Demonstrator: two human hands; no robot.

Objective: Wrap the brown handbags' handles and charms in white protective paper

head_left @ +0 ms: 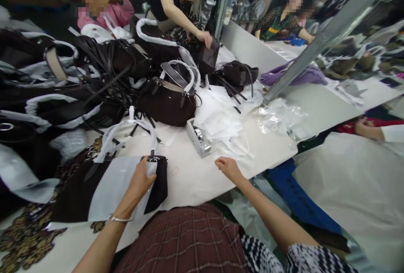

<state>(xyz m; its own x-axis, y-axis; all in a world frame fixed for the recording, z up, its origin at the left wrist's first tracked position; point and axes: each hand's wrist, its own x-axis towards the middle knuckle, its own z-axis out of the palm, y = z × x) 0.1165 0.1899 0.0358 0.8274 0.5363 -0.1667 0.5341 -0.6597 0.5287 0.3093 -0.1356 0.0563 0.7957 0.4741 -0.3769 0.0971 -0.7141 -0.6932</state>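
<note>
A dark brown handbag (pixel 74 191) lies on the table in front of me, a pale translucent wrapping sheet (pixel 110 188) laid over its front. White wrap covers its raised handle (pixel 109 136). My left hand (pixel 141 182) grips the bag's upper edge near the right corner, with the sheet under the fingers. To the right, my right hand (pixel 227 168) hovers near the table edge, thumb and fingertips pinched; whatever is between them is too small to make out. Just beyond it stands a grey tape dispenser (pixel 198 139), apart from the hand.
Another brown handbag (pixel 170 102) and a heap of wrapped bags fill the left and back. White sheets (pixel 217 115) and clear plastic (pixel 279 117) lie behind the dispenser. A metal post (pixel 315 49) slants up at right. Co-workers are across the table; one's hand (pixel 205 38) touches a dark bag.
</note>
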